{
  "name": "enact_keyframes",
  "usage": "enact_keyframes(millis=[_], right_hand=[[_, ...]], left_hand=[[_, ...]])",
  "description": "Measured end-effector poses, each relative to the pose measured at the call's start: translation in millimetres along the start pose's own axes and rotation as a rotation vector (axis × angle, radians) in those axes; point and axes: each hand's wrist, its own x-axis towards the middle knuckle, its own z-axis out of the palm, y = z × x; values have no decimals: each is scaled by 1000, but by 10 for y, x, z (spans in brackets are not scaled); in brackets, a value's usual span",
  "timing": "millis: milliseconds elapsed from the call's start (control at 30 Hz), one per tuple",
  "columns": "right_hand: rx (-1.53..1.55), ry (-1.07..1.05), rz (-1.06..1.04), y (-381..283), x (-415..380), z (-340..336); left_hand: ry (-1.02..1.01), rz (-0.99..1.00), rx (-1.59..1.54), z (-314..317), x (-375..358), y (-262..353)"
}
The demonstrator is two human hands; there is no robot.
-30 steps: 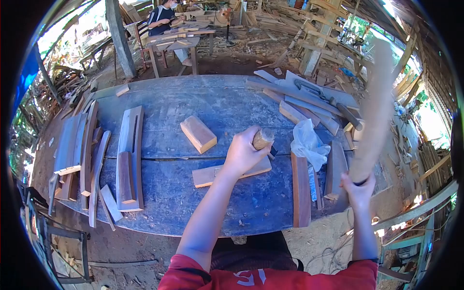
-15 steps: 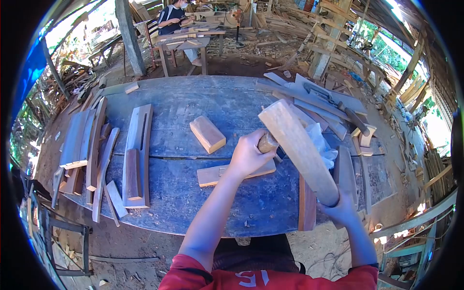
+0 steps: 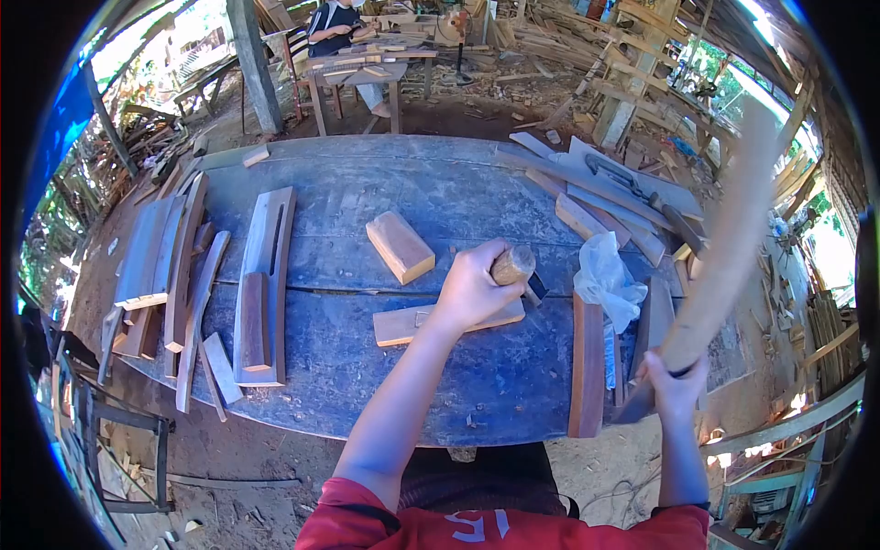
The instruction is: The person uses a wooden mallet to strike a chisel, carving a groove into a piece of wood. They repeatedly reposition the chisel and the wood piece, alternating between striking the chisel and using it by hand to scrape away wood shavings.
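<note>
My left hand [image 3: 472,289] is wrapped round the thick wooden handle [image 3: 514,265] of what looks like a chisel; its working end is mostly hidden behind the hand. Beneath it lies a flat wood piece [image 3: 396,327] with a small rectangular mark or slot, partly covered by my hand and wrist. My right hand [image 3: 676,385] grips the lower end of a long wooden club [image 3: 720,257], raised upright at the right, apart from the chisel handle and blurred at its top. A wooden block [image 3: 401,247] rests just beyond the left hand.
The blue worktable [image 3: 367,403] bears stacked boards [image 3: 151,247] and a slotted piece [image 3: 252,321] at left. A plastic bag [image 3: 610,280], a wood bar [image 3: 587,367] and a clamp [image 3: 614,174] lie at right. Another person [image 3: 335,27] works at a table behind.
The wooden club has swung up and to the right, away from the chisel handle, uncovering the plastic bag. My left hand stays in nearly the same place.
</note>
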Motion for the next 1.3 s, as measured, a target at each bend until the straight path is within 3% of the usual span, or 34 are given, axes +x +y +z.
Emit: enact_keyframes(millis=[33,100,167,233,333,467,533,633,733,867,1033,1300], right_hand=[[240,105,111,60,-11,14],[208,87,105,129,-11,68],[-584,-359,-132,118,30,96],[-524,-374,-28,-54,65,94],[-310,-73,-24,-31,116,106],[-376,-34,2,66,335,168],[-554,-172,-14,441,532,195],[-612,-360,57,585,692,340],[-569,-451,-22,608,781,499],[-488,-439,-106,765,884,645],[-572,-582,-166,840,931,668],[-704,-524,-209,841,903,694]], left_hand=[[-2,-1,-1,3,0,3],[-2,-17,10,1,21,22],[16,-17,2,15,32,-39],[27,-21,-1,-26,45,-44],[21,-49,-24,-59,36,-30],[27,-76,24,-85,50,13],[48,-43,-7,-74,45,-8],[44,-54,9,-93,43,21],[58,-40,11,-94,56,9],[52,-68,7,-125,54,29],[67,-48,-36,-147,42,-2],[59,-64,-40,-187,34,-12]])
